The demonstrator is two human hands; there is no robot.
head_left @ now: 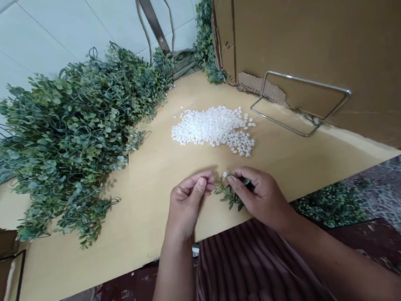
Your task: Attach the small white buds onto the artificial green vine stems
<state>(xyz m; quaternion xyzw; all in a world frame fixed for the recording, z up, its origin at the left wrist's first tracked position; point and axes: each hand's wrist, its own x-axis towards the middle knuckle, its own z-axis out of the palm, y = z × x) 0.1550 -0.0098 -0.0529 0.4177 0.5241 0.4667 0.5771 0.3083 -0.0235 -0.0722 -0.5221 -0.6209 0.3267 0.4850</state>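
Note:
My right hand (260,189) is closed around a small sprig of artificial greenery (228,196) near the table's front edge. A white bead (225,174) shows at the top of the sprig, beside my right thumb. Just left of the sprig, my left hand (193,192) is closed in a pinch, thumb against the fingers. What it pinches, if anything, is too small to make out. Beyond both hands lies a heap of small white beads (208,125), with loose ones scattered at its edges.
A large pile of artificial greenery (79,128) covers the left of the tan tabletop (150,220). At the right stand a bent metal wire frame (307,134) and a big cardboard box (316,32). More greenery (331,204) lies below the table's right edge.

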